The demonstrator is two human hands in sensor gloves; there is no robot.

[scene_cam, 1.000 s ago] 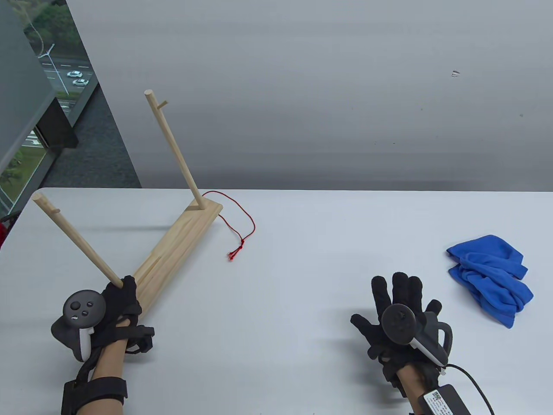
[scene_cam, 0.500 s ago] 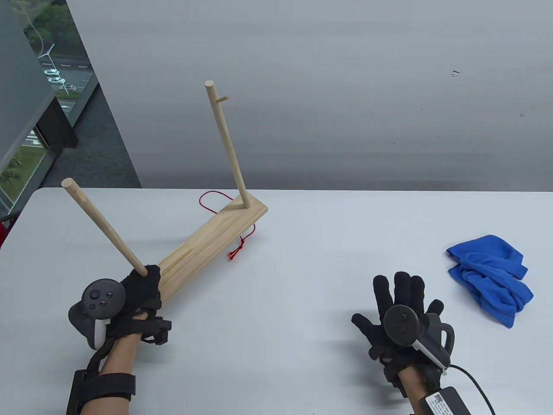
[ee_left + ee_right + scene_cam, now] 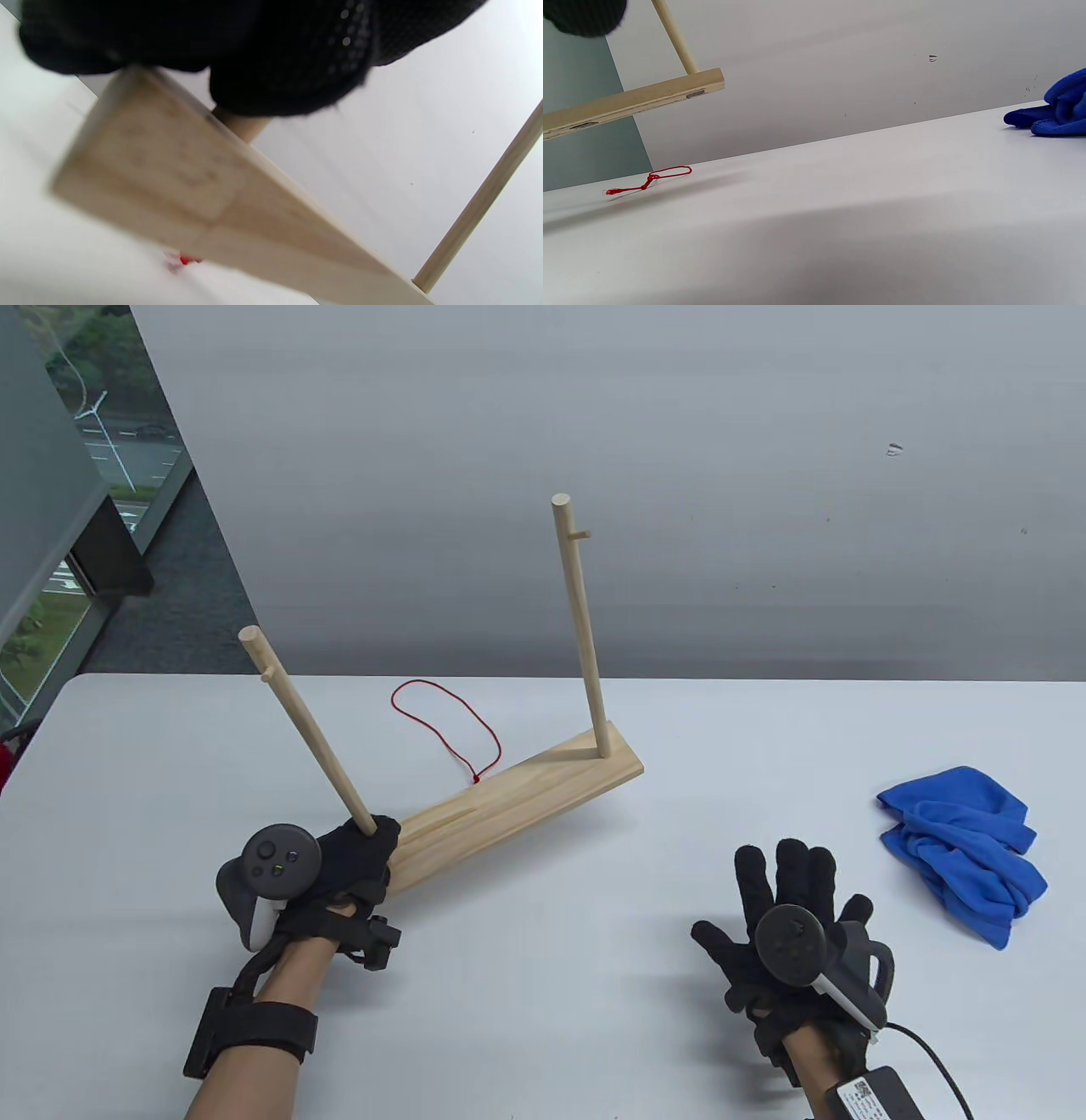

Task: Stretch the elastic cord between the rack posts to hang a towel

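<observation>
A wooden rack has a flat base and two upright posts, each with a small peg near the top. My left hand grips the near post at its foot and holds the rack above the table; the right wrist view shows its base in the air. The far post stands at the base's right end. A red elastic cord lies looped on the table behind the rack, also in the right wrist view. A crumpled blue towel lies at the right. My right hand rests flat and open on the table.
The white table ends at a grey wall behind. A window with a street outside is at the far left. A cable and a small box trail from my right wrist.
My left hand has swung and carried the rack to the right and turned it more crosswise. The cord now lies behind the base. My right hand has not moved.
</observation>
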